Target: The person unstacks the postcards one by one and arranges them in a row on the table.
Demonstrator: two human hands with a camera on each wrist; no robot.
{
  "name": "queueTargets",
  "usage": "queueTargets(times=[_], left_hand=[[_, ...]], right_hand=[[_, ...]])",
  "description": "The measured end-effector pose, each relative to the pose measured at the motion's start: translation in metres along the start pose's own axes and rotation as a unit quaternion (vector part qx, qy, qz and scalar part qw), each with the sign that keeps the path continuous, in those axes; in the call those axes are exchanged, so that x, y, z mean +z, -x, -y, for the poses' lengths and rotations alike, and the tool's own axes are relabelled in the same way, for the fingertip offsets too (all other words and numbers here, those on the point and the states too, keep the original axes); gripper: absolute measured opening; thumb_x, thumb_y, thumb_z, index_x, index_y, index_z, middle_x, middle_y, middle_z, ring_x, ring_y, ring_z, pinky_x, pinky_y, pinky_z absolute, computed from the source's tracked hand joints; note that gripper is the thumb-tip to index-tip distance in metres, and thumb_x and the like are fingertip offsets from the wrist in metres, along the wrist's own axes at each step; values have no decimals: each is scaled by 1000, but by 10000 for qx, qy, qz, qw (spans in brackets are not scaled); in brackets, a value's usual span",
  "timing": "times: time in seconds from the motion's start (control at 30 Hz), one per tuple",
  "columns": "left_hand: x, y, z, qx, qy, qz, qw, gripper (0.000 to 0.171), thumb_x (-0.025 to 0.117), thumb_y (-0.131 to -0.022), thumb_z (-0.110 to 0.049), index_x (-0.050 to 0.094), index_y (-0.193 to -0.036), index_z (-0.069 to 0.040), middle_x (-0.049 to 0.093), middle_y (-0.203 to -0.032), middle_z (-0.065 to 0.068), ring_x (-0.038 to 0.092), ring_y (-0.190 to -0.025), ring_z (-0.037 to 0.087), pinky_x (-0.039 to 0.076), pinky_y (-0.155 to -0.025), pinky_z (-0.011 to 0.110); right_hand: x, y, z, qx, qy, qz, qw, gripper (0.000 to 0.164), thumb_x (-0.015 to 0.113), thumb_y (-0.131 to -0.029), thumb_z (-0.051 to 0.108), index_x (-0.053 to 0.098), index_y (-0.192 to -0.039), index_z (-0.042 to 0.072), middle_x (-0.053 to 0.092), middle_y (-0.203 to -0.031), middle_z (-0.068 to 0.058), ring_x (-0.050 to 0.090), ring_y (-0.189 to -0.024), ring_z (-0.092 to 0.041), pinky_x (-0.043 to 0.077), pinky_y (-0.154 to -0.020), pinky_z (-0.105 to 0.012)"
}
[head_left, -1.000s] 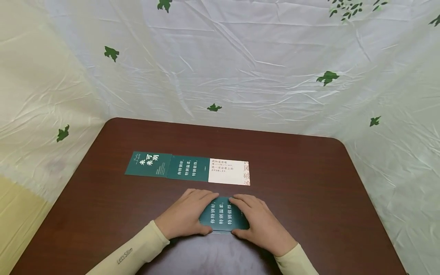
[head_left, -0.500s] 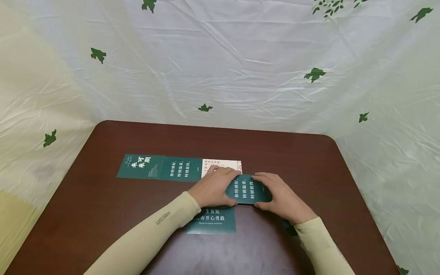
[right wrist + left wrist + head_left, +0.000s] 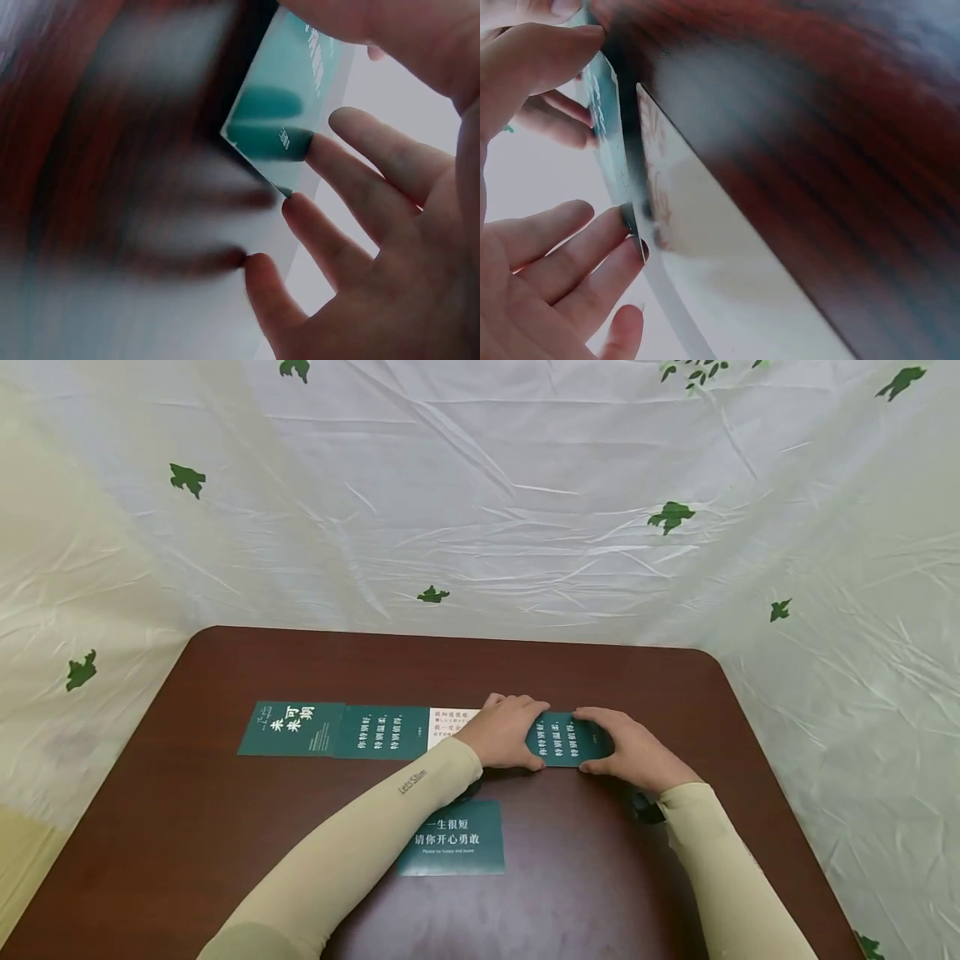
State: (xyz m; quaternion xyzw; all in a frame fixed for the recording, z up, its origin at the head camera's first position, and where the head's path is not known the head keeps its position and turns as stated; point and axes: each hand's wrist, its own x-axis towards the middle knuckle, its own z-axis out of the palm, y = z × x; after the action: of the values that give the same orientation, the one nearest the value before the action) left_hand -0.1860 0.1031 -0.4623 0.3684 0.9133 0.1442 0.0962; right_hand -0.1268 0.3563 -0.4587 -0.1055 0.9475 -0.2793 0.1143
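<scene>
Both hands hold a dark green card [image 3: 557,739] with white writing by its opposite ends, at the right end of a row of cards. My left hand [image 3: 504,732] grips its left end, thumb at the near edge and fingers at the far one. My right hand [image 3: 637,750] grips the right end likewise. In the left wrist view the green card [image 3: 609,124] is beside a white card [image 3: 720,262], a dark gap between them. The right wrist view has a corner of the green card [image 3: 255,79] by the fingertips, seemingly just above the tabletop.
Leftward in the row lie the white card [image 3: 447,725], partly behind my left hand, a green card [image 3: 382,732] and another green card [image 3: 291,729]. A separate green card [image 3: 457,839] lies nearer, partly under the left forearm. The brown table [image 3: 585,860] meets white sheeting [image 3: 480,510] behind.
Both hands have carried the green card away from me and to the right, to the row's right end. The nearer green card it covered now shows. The head view has shifted slightly.
</scene>
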Motion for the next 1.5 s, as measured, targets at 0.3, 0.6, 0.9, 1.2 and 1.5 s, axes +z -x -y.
queueTargets(times=[0.3,0.6,0.9,1.2,1.5], left_hand=[[-1,-2,-2,-91,306,72,9995,88,83,-90,-52,49,-163,-16,59,-159,0,57,-141,19,42,-123,44],[-1,-2,-1,-197,341,26,9992,87,83,-90,-54,50,-163,-18,58,-161,-2,58,-144,15,40,-121,44],[-3,-1,1,-203,425,-10,9989,89,84,-90,-54,48,-164,-18,57,-162,-2,57,-145,14,37,-123,43],[-15,52,15,58,757,-708,9946,93,82,-91,-58,45,-165,-16,51,-168,0,46,-157,18,32,-132,45],[-9,139,34,-3,797,-876,9930,93,84,-89,-59,49,-162,-14,58,-161,3,54,-150,23,40,-127,49]], right_hand=[[-2,0,-4,126,-143,65,9998,83,88,-90,22,48,-163,15,44,-168,-18,45,-147,-44,48,-116,-65],[-5,-3,-6,170,-154,155,9996,84,86,-92,24,46,-164,16,39,-173,-17,41,-152,-44,44,-120,-67],[-6,-4,-4,162,-21,148,9998,86,87,-91,30,45,-165,16,35,-175,-16,36,-155,-44,45,-119,-67],[24,18,39,-473,303,-445,9974,87,87,-91,46,49,-163,15,36,-176,-9,34,-160,-41,36,-121,-74],[72,42,101,-1344,558,-619,9874,83,92,-87,39,56,-157,12,54,-165,-8,50,-153,-35,39,-123,-66]])
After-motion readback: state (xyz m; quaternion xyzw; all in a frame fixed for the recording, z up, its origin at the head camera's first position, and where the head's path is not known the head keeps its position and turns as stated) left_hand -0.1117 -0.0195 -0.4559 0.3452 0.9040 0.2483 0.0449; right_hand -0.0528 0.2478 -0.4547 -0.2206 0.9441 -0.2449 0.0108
